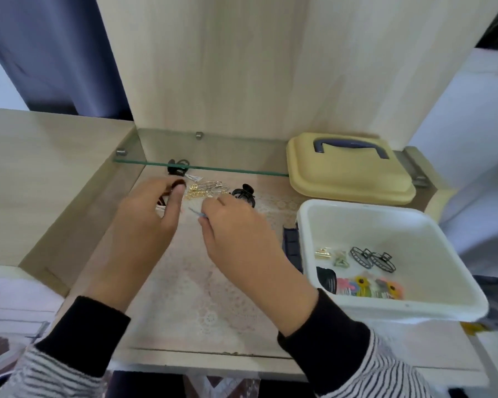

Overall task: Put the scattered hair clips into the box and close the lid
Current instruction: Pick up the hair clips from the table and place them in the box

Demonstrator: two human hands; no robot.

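Clips (207, 189) lie loose at 12 o'clock, my left hand (150, 214) curls round a brown clip (179, 183), my right hand (233, 225) pinches a blue pin (195, 213), so I'd drop both in the box (400, 310) at 3 o'clock.

A home bedroom: wooden dressing table (55, 156), glass shelf (202, 167), blue curtain (55, 53).

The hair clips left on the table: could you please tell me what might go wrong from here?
The black claw clip sits under the edge of the clear glass shelf; it may be overlooked, or knuckles may knock the glass.
The right hand only pinches a thin bluish clip, which could slip before reaching the white plastic box.
The heap of gold and silver wire clips looks interlocked and may scatter when lifted.
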